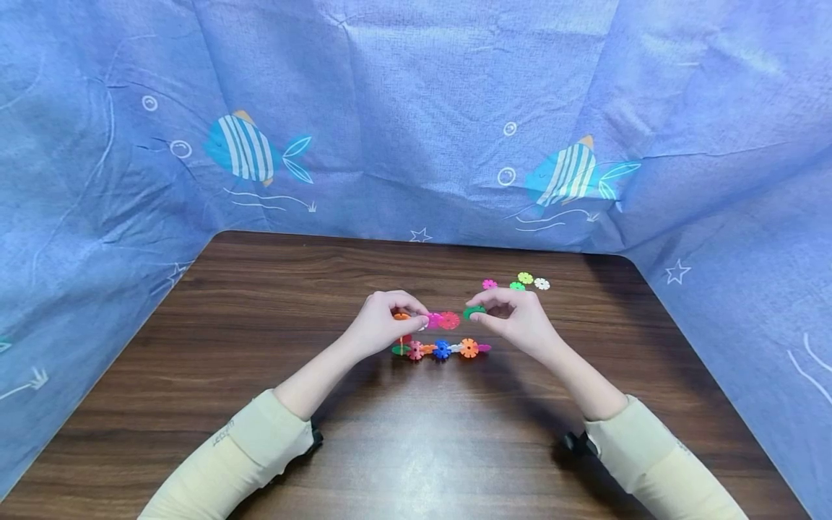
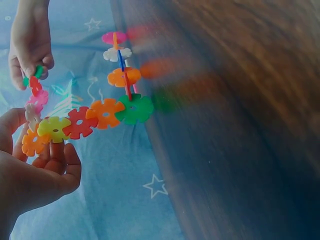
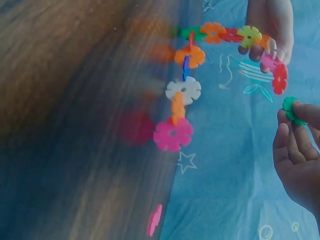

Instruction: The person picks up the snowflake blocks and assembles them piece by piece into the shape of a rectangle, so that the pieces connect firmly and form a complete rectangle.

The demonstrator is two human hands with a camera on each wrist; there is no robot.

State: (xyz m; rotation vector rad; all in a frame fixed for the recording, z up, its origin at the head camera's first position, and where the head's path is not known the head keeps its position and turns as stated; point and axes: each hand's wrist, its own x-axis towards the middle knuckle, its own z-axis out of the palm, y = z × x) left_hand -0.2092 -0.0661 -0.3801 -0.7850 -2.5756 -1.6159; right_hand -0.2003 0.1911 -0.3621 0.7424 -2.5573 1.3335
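Observation:
A chain of interlocked flower-shaped plastic discs bends in a U, its near row, with a blue disc (image 1: 442, 349), lying low over the table. My left hand (image 1: 380, 321) pinches the far row by a white disc (image 2: 33, 118), beside an orange disc (image 2: 35, 143) and a yellow disc (image 2: 55, 129). From its fingertips a pink disc (image 1: 433, 321) and a red disc (image 1: 448, 321) stick out to the right. My right hand (image 1: 520, 321) pinches a loose green disc (image 3: 292, 110) between thumb and fingers. In the head view, a small gap separates this green disc from the red one.
Several loose discs lie behind my right hand: pink (image 1: 490, 284), green (image 1: 516, 287), yellow (image 1: 525, 277) and white (image 1: 542, 284). The brown wooden table (image 1: 260, 289) ends at a blue fish-printed cloth (image 1: 416, 130), which hangs behind it and along both sides.

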